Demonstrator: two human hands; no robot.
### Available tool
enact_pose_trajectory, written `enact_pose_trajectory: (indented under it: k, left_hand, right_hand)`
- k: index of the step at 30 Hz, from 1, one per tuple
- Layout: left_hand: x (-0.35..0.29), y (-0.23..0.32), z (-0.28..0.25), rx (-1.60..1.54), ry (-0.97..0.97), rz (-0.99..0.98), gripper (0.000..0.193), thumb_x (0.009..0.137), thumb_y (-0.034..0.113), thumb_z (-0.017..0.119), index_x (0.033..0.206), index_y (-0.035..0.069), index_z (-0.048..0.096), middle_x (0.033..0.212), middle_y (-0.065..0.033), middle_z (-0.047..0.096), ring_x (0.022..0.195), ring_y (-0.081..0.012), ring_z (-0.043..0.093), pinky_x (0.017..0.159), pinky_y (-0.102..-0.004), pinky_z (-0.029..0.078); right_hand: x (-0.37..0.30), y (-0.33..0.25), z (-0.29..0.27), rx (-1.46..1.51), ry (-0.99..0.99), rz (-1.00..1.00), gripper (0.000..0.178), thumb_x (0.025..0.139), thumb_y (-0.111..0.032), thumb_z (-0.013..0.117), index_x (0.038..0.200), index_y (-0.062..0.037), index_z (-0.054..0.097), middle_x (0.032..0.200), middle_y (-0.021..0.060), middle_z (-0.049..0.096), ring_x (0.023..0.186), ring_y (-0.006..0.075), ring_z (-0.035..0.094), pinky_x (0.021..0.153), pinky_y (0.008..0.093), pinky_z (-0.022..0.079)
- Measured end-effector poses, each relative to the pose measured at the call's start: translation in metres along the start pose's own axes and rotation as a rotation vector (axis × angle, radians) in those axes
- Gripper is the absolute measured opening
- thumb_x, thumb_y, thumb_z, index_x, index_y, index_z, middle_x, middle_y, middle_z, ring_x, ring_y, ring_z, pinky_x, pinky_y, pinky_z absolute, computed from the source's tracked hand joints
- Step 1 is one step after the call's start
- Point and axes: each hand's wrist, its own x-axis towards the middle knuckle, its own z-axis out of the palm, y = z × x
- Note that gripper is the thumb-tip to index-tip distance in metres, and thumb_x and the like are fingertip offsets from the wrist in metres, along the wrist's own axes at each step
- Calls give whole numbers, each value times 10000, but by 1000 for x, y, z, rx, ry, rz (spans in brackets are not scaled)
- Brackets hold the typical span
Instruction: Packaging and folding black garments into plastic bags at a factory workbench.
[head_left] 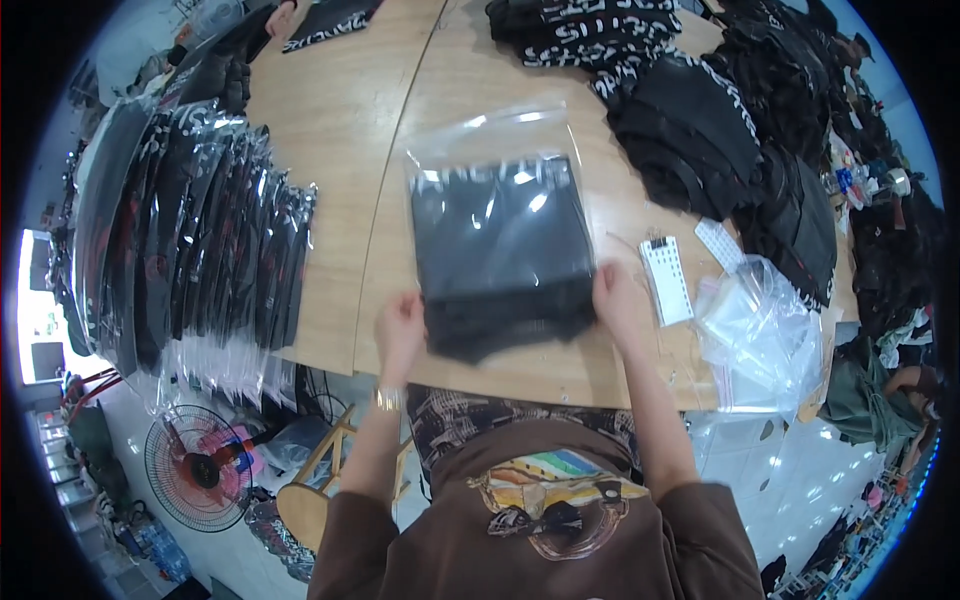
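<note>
Many packed black garments (190, 240) line the frame's left; at centre, the left hand (402, 328) pinches one side of a clear bag (492, 135) holding folded black cloth (505, 245), the right hand (614, 295) the other; loose bags (755, 330) lie right.

A folded black garment (500, 235) is partly within a clear bag (490, 135) gripped by the left hand (402, 325) and right hand (615, 298) near the worktop (325, 125)'s front edge, bagged garments (195, 240) lining its left edge.
</note>
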Motion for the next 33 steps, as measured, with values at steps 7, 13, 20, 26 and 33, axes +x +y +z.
enact_pose_trajectory:
  k: [7,13,20,26,33]
  left_hand:
    - [22,-16,-4,22,30,7,185,831,183,563,867,21,645,655,-76,641,488,-132,583,460,-275,449]
    - [22,7,3,-72,17,10,168,836,155,572,860,-1,628,664,-56,625,464,-109,554,425,-255,427]
    - [-23,-7,-9,-149,-97,-176,133,836,106,587,872,-19,618,644,-25,590,429,-70,489,384,-203,372]
    - [-37,-3,-20,-212,-273,-135,157,836,143,587,885,-5,606,655,-31,601,478,-72,516,413,-222,400]
    - [24,58,-27,-220,-119,76,139,825,119,574,864,-8,613,734,-57,636,551,-100,568,508,-230,465]
  right_hand:
    - [19,-3,-15,66,-174,47,221,863,-166,471,843,37,556,727,212,613,685,344,623,628,402,485]
    - [30,-30,-18,287,-86,222,180,888,-118,406,854,18,519,599,135,589,443,202,587,354,316,431]
    - [-21,-4,-33,252,-246,385,157,881,-114,424,868,6,525,619,139,599,487,239,602,395,348,447]
    - [-28,11,-35,-145,-59,6,189,827,-176,489,834,-5,570,706,183,610,698,354,604,625,409,462]
    - [71,-33,-42,254,-109,162,295,833,-251,467,837,23,574,716,214,605,683,360,604,614,411,462]
